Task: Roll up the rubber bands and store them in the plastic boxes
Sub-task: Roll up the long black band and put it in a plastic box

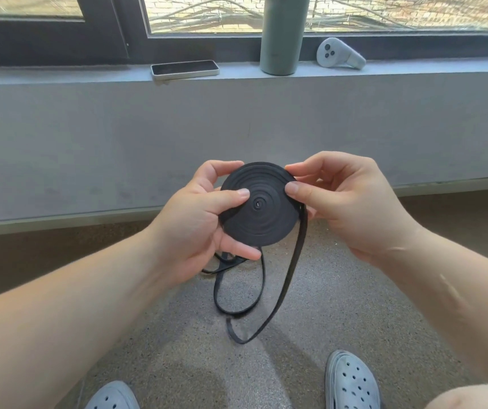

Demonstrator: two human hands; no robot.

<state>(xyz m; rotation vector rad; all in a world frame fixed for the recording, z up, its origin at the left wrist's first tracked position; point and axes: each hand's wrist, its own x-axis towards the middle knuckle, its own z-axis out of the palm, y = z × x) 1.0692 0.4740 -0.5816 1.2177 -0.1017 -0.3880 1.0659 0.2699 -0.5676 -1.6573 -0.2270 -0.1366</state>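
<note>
Band coil (263, 215) pinched betw. L hand (204, 222), R hand (346, 208).

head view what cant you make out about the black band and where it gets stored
The plastic boxes: none inside the head view's edges.
End of the loose tail: its strands pass behind the left hand, which hides it.
Back of the coil: hidden by the coil itself and fingers of the right hand.
The right shoe: cut off by the bottom edge.

No legible text, brand, number or sign in view, faint mark low on the green bottle (281, 33) at the upper middle of the frame, too small and blurred to read
</note>
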